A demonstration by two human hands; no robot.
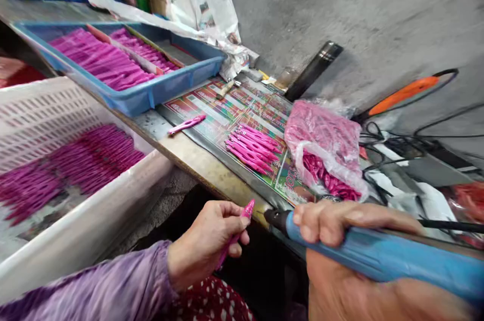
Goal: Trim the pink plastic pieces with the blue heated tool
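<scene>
My left hand is closed around a slim pink plastic piece, its tip pointing up and right. My right hand grips a blue electric screwdriver, whose black nose sits just right of the pink tip, a small gap between them. Both hands hover below the bench edge. On the bench behind lies a small pile of the same pink pieces, and a single one lies apart to the left.
A clear bag of pink parts lies right of the pile. A blue tray of pink pieces sits at the back left, a white slotted crate with more at the left. Cables and an orange-handled tool crowd the right.
</scene>
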